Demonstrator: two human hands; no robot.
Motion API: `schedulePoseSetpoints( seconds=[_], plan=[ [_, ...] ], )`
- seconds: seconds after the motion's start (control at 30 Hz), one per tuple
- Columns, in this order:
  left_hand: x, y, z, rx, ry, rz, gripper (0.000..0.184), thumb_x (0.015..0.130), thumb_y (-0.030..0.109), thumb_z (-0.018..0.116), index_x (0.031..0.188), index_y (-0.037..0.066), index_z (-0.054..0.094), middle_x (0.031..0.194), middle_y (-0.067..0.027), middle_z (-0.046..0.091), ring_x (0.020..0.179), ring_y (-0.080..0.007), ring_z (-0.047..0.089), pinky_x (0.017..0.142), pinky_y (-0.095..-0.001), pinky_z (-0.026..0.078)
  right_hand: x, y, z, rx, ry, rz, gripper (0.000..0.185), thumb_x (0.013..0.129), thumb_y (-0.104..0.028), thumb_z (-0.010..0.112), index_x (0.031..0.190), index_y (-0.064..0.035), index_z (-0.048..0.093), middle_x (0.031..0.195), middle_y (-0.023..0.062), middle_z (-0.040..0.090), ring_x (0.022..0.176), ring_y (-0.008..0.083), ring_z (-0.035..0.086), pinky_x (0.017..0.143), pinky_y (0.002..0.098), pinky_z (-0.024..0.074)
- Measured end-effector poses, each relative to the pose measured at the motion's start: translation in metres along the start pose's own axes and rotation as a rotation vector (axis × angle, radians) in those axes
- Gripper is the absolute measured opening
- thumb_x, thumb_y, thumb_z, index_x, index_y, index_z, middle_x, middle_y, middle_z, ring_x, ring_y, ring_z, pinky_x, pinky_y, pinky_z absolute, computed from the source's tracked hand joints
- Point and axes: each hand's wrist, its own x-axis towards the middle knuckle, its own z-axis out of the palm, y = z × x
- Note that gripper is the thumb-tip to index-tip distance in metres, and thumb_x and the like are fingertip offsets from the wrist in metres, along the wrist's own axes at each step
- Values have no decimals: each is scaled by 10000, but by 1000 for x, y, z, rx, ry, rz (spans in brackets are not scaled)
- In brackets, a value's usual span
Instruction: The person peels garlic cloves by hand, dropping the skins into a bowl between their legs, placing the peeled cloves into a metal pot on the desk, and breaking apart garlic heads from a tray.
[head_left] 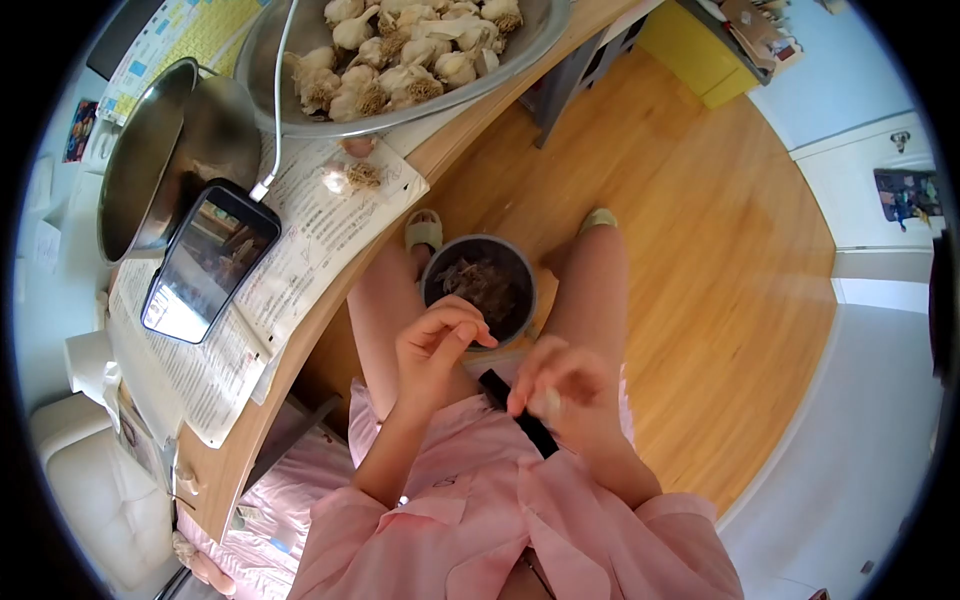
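Note:
Above my lap, my left hand [437, 345] is closed, thumb and forefinger together, near the rim of a bin; anything in the pinch is hidden. My right hand [568, 385] has its fingers curled around a small pale garlic clove [550, 403], slightly blurred. Between my feet stands the round dark bin [532, 270] holding brown, papery garlic skins [480, 287]. On the desk at upper left, a wide metal basin [262, 112] is heaped with garlic bulbs [425, 55]. A loose piece of garlic [350, 178] with roots lies on printed sheets.
A phone [213, 262] with a white cable leans against a metal pot [125, 185] on the desk. Printed papers [190, 385] cover the desk [215, 475] along its edge. A yellow box [695, 55] stands on the wooden floor [730, 270]. A pale chair [105, 480] is at lower left.

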Motion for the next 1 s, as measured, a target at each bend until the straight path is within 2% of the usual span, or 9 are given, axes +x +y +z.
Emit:
schedulePoseSetpoints(
  seconds=[0.1, 0.17, 0.27, 0.33, 0.43, 0.57, 0.67, 0.83, 1.0],
  plan=[
    [9, -27, -11, 148, 83, -24, 117, 887, 27, 547, 858, -54, 625, 874, -99, 568, 751, -150, 581, 699, -259, 494, 6, -14, 16, 261, -353, -78, 166, 821, -35, 648, 966, 12, 583, 865, 142, 569, 799, 261, 611, 684, 335, 509],
    [15, -69, -33, 206, 107, -68, 133, 894, 54, 554, 875, -51, 633, 868, -83, 586, 751, -131, 580, 694, -240, 488, 21, -29, 41, 250, -523, -229, 120, 812, -31, 648, 914, 0, 593, 753, 118, 571, 728, 255, 613, 638, 319, 504],
    [16, -137, -80, 296, 160, -185, 158, 900, 97, 567, 901, -39, 648, 859, -53, 614, 750, -100, 576, 683, -216, 480, 40, -16, 74, 359, -474, -596, 97, 832, 31, 596, 922, 49, 629, 881, 181, 600, 765, 268, 629, 616, 293, 529],
    [18, -150, -90, 358, 225, -292, 189, 908, 150, 571, 927, -11, 668, 836, -29, 640, 742, -68, 568, 659, -202, 466, 48, -15, 80, 453, -503, -671, 115, 842, 56, 578, 933, 83, 642, 968, 223, 610, 783, 283, 637, 614, 294, 546],
    [23, -149, -92, 305, 196, -326, 210, 915, 169, 559, 934, -7, 672, 836, -28, 643, 726, -70, 567, 638, -204, 458, 50, -30, 82, 516, -549, -488, 106, 832, 41, 601, 910, 104, 636, 968, 236, 602, 722, 292, 635, 604, 318, 552],
    [24, -158, -93, 317, 197, -351, 217, 914, 175, 557, 930, -9, 670, 834, -36, 651, 724, -78, 567, 639, -208, 453, 57, -23, 86, 533, -521, -504, 106, 822, 39, 617, 900, 109, 636, 959, 243, 600, 661, 284, 627, 592, 322, 558],
    [24, -161, -90, 314, 184, -351, 209, 909, 161, 560, 926, -17, 668, 836, -41, 656, 728, -83, 569, 647, -213, 456, 71, -25, 77, 542, -653, -443, 100, 806, 52, 633, 897, 92, 643, 962, 241, 603, 715, 276, 623, 617, 327, 560],
    [27, -163, -88, 378, 151, -339, 183, 894, 129, 570, 913, -25, 666, 831, -51, 664, 730, -87, 574, 660, -220, 463, 67, -28, 80, 392, -504, -499, 67, 792, 42, 656, 855, 61, 644, 977, 245, 607, 837, 274, 604, 668, 333, 554],
    [27, -166, -88, 363, 157, -362, 172, 886, 120, 579, 903, -29, 664, 828, -52, 666, 725, -85, 575, 666, -221, 466, 65, -33, 71, 351, -535, -445, 58, 767, 36, 678, 788, 42, 625, 980, 254, 607, 850, 289, 601, 676, 329, 551]
  ],
)
